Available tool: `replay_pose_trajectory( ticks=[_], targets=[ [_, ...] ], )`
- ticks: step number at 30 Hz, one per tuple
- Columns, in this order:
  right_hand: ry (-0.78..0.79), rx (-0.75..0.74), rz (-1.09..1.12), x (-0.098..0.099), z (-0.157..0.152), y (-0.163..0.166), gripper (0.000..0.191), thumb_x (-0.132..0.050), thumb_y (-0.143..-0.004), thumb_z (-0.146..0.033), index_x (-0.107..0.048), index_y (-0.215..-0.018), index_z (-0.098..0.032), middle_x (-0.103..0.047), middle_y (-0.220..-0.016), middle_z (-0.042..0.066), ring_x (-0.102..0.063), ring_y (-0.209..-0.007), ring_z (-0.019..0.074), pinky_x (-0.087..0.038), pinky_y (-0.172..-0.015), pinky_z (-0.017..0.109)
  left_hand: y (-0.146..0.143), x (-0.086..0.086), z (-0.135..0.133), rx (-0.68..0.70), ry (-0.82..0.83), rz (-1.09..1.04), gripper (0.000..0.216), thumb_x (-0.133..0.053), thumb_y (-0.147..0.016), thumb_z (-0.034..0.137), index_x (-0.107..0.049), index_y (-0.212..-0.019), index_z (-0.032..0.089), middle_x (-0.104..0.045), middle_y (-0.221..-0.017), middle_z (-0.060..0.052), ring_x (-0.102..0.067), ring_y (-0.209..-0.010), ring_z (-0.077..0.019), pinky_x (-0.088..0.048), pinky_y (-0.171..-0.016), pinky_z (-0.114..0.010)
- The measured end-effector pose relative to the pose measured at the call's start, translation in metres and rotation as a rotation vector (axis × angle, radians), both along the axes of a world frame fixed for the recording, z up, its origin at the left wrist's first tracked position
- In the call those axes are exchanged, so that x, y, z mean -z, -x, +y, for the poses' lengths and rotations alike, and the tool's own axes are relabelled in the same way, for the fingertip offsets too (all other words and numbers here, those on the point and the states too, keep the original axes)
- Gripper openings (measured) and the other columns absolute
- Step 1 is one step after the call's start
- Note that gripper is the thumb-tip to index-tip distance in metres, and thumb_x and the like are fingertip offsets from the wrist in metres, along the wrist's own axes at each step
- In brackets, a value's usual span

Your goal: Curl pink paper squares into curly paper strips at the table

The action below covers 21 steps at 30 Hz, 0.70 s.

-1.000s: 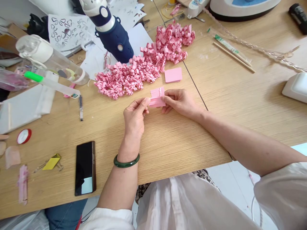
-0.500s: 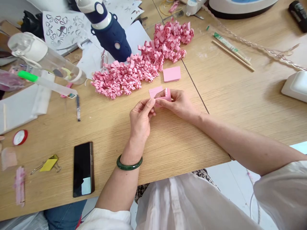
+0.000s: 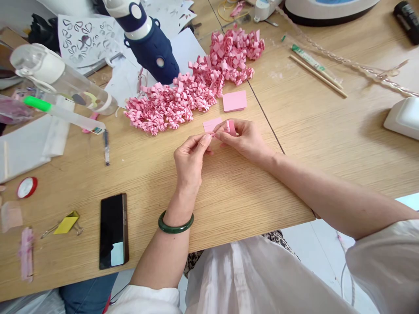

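Observation:
My left hand (image 3: pixel 190 159), with a dark green bangle (image 3: pixel 176 227) on the wrist, pinches one end of a thin pink paper strip (image 3: pixel 213 135) between thumb and index finger. Thumb and fingers of my right hand (image 3: pixel 245 137) are closed on the strip's other side. A small pink paper piece (image 3: pixel 232 127) with a whitish bit at its edge also sits in the right hand, partly hidden by the fingers. Just behind the hands a pink paper slip (image 3: pixel 212 124) lies on the table. Farther back is a small stack of pink cards (image 3: pixel 235 101).
A long heap of curled pink paper (image 3: pixel 183 100) stretches behind the hands, beside a navy bottle (image 3: pixel 152 52). A clear bottle (image 3: pixel 81 89), a pen (image 3: pixel 106 148), a phone (image 3: pixel 113 226) and a yellow binder clip (image 3: pixel 67 223) lie leftward. Wooden sticks (image 3: pixel 319 76) lie at right.
My hands have drawn slightly apart, the left moving left and the right a little right. More of the pink strip shows between the fingertips.

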State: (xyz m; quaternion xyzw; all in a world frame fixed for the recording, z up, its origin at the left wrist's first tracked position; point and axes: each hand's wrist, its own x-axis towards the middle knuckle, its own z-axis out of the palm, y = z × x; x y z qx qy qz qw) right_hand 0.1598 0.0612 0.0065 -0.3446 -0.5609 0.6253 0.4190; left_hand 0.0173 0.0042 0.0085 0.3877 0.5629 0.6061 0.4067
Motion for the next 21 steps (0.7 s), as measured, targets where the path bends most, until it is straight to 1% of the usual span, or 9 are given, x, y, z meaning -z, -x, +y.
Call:
replay_pose_trajectory(
  ticks=[3,6,8,10,12,16,18,21],
  targets=[
    [-0.026,-0.004,-0.033,0.0002,-0.0005,-0.0010,0.027,-0.077,-0.082,-0.040,-0.061,-0.076,-0.019,-0.066,-0.083,0.003,-0.058,-0.074,0.0150,-0.054,-0.065,0.028,0.0019,0.0028,-0.0002,0.003,-0.045,0.134,0.015,-0.079,-0.080,0.034,-0.081,-0.088,0.021,-0.073,-0.082,-0.002,-0.057,-0.065,-0.0087,-0.049,-0.062,-0.022],
    [-0.126,0.025,-0.139,0.0006,-0.0018,-0.0027,0.021,-0.073,-0.086,-0.036,-0.062,-0.081,-0.019,-0.064,-0.079,0.002,-0.056,-0.073,0.0154,-0.053,-0.065,0.029,0.0033,0.0038,-0.0002,-0.009,-0.074,0.225,0.015,-0.078,-0.081,0.034,-0.081,-0.088,0.021,-0.074,-0.084,-0.002,-0.058,-0.064,-0.0088,-0.049,-0.064,-0.023],
    [-0.201,0.056,-0.198,0.0002,-0.0029,-0.0038,0.017,-0.070,-0.088,-0.034,-0.062,-0.082,-0.020,-0.063,-0.079,0.003,-0.057,-0.075,0.0168,-0.052,-0.067,0.030,0.0040,0.0040,-0.0003,-0.021,-0.092,0.269,0.013,-0.079,-0.081,0.033,-0.081,-0.086,0.021,-0.073,-0.084,-0.002,-0.060,-0.067,-0.0096,-0.050,-0.066,-0.023],
    [-0.242,0.065,-0.212,-0.0010,-0.0037,-0.0043,0.014,-0.067,-0.090,-0.031,-0.063,-0.082,-0.020,-0.064,-0.081,0.003,-0.059,-0.080,0.0178,-0.052,-0.070,0.030,0.0044,0.0038,-0.0006,-0.021,-0.107,0.301,0.011,-0.079,-0.080,0.032,-0.081,-0.084,0.022,-0.073,-0.084,-0.002,-0.061,-0.070,-0.0106,-0.050,-0.069,-0.023],
    [-0.241,0.052,-0.188,-0.0023,-0.0038,-0.0041,0.012,-0.066,-0.090,-0.028,-0.063,-0.082,-0.019,-0.065,-0.082,0.003,-0.060,-0.080,0.0169,-0.052,-0.071,0.029,0.0043,0.0035,-0.0009,-0.013,-0.110,0.313,0.009,-0.079,-0.081,0.031,-0.081,-0.084,0.022,-0.072,-0.082,-0.001,-0.061,-0.071,-0.0107,-0.050,-0.070,-0.023],
    [-0.180,0.020,-0.117,-0.0034,-0.0025,-0.0028,0.015,-0.066,-0.090,-0.029,-0.062,-0.080,-0.018,-0.063,-0.081,0.002,-0.057,-0.072,0.0135,-0.051,-0.066,0.027,0.0033,0.0030,-0.0013,0.009,-0.094,0.282,0.008,-0.078,-0.081,0.029,-0.082,-0.083,0.023,-0.069,-0.076,0.001,-0.057,-0.066,-0.0092,-0.048,-0.066,-0.022],
    [-0.156,0.018,-0.108,-0.0034,-0.0019,-0.0025,0.016,-0.068,-0.089,-0.029,-0.061,-0.079,-0.018,-0.062,-0.080,0.001,-0.056,-0.072,0.0133,-0.050,-0.066,0.027,0.0028,0.0032,-0.0012,0.021,-0.082,0.251,0.009,-0.079,-0.081,0.031,-0.082,-0.083,0.023,-0.069,-0.074,0.001,-0.056,-0.064,-0.0092,-0.048,-0.064,-0.022],
    [-0.142,0.019,-0.118,-0.0035,-0.0014,-0.0030,0.018,-0.068,-0.089,-0.030,-0.060,-0.078,-0.019,-0.062,-0.078,0.001,-0.055,-0.072,0.0137,-0.051,-0.066,0.028,0.0022,0.0038,-0.0010,0.044,-0.049,0.192,0.015,-0.079,-0.081,0.037,-0.081,-0.082,0.022,-0.070,-0.077,-0.001,-0.057,-0.065,-0.0103,-0.048,-0.061,-0.023]
  ],
)
